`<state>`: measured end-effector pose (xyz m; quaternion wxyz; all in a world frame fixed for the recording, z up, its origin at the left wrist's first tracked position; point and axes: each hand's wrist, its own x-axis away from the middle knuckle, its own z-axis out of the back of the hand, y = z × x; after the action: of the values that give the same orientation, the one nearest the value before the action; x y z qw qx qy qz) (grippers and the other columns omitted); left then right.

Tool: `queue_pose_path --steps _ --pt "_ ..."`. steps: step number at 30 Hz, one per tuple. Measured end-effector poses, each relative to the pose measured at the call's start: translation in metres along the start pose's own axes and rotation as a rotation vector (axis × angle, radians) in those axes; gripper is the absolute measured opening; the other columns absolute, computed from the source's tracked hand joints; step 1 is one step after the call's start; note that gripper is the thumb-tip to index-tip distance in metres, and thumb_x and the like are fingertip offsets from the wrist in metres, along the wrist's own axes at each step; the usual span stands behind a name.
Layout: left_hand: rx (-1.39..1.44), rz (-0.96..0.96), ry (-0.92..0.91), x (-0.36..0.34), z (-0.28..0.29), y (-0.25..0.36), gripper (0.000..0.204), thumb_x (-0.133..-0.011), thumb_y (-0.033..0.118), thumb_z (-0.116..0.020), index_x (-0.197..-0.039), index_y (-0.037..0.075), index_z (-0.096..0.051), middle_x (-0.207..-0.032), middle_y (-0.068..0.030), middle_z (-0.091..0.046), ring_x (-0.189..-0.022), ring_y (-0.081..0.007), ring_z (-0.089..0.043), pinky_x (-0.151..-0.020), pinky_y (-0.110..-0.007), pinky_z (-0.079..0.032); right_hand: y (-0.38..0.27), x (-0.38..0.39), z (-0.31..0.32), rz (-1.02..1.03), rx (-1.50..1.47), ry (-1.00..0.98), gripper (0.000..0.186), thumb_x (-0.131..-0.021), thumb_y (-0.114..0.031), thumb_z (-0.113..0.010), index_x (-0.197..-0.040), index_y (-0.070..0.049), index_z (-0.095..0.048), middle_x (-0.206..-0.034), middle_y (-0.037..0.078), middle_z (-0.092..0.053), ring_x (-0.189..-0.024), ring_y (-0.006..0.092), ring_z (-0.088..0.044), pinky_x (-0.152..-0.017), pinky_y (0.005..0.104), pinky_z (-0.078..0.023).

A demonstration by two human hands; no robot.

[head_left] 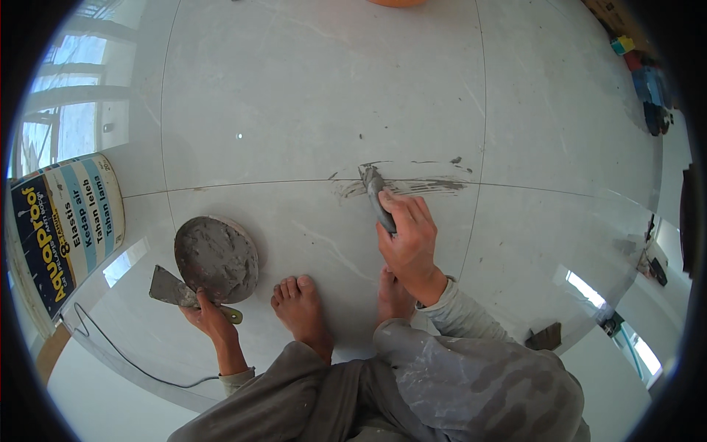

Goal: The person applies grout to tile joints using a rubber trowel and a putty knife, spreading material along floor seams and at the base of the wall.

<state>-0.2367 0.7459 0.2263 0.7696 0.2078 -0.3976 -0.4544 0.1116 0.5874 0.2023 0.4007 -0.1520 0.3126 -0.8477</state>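
Because the left hand (210, 317) has its fingers wrapped around a scraper (174, 289) with the thumb up against the rim of the bowl (253, 244), a careless pull could tip that bowl and slop its grey paste (216, 254) onto the floor tiles (324, 96); whether those fingers also support the bowl from beneath cannot be told. To the right of the bowl, the right hand (409, 232) is curled firmly around a long grey tool (378, 200), whose tip meets the tiles near the joint (272, 182). Too light or slanted a stroke would likely leave the streaks (434, 186) thin and broken, while too much paste on the tip could spread the mess over clean tile. The left foot (298, 303), just beside the bowl, might nudge it if the person shifts weight.

The tool, well to the right of the bowl and slightly beyond its middle, looks dark, narrow and rounded, with paste caked at its far end; its exact kind is unclear. The bowl is round and shallow-looking, its paste lumpy, thick and matte. Farther right of the bowl than the tool, the streaks look ragged, with stray crumbs around them.
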Motion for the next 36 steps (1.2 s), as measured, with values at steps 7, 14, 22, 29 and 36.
queue_pose_path --steps 7,14,22,29,36 --pt "0.032 -0.027 0.014 0.001 -0.002 -0.001 0.041 -0.101 0.010 -0.057 -0.137 -0.002 -0.043 -0.120 -0.0117 -0.058 -0.101 -0.0165 -0.060 -0.085 -0.033 -0.050 0.049 -0.023 0.044 0.354 0.155 -0.057 0.038 -0.071 0.002 -0.075 -0.108 -0.005 -0.074 -0.118 0.005 -0.073 -0.098 0.0236 -0.063 -0.078 0.0356 -0.052" --pt "0.012 -0.004 0.028 0.006 -0.005 0.005 0.035 -0.102 0.010 -0.057 -0.134 0.000 -0.046 -0.114 -0.0074 -0.060 -0.090 -0.0100 -0.057 -0.073 -0.026 -0.046 0.110 -0.008 0.091 0.552 0.353 -0.254 0.033 -0.074 0.001 -0.075 -0.106 -0.005 -0.074 -0.120 0.004 -0.072 -0.098 0.0233 -0.064 -0.077 0.0345 -0.051" --pt "0.037 -0.017 0.017 0.005 -0.010 0.002 0.037 -0.102 0.010 -0.058 -0.134 -0.001 -0.046 -0.115 -0.0081 -0.059 -0.092 -0.0122 -0.058 -0.078 -0.029 -0.048 0.105 0.003 0.107 -0.371 0.140 0.138 0.036 -0.080 0.006 -0.070 -0.116 0.003 -0.069 -0.108 0.018 -0.072 -0.097 0.0338 -0.067 -0.083 0.0405 -0.056" --pt "0.015 -0.028 0.032 0.002 -0.003 -0.004 0.040 -0.101 0.010 -0.058 -0.137 -0.002 -0.044 -0.117 -0.0091 -0.059 -0.096 -0.0135 -0.059 -0.081 -0.030 -0.048 0.019 -0.003 0.024 -0.164 0.099 0.045 0.045 -0.075 0.006 -0.071 -0.120 0.002 -0.070 -0.108 0.016 -0.073 -0.094 0.0327 -0.068 -0.083 0.0404 -0.057" --pt "0.045 -0.071 0.018 -0.009 0.002 -0.017 0.039 -0.102 0.010 -0.057 -0.136 -0.001 -0.044 -0.116 -0.0087 -0.059 -0.096 -0.0138 -0.059 -0.080 -0.030 -0.050 -0.025 -0.016 -0.013 0.094 -0.089 -0.145 0.048 -0.072 0.007 -0.070 -0.120 0.000 -0.070 -0.114 0.014 -0.073 -0.096 0.0325 -0.067 -0.085 0.0392 -0.057"
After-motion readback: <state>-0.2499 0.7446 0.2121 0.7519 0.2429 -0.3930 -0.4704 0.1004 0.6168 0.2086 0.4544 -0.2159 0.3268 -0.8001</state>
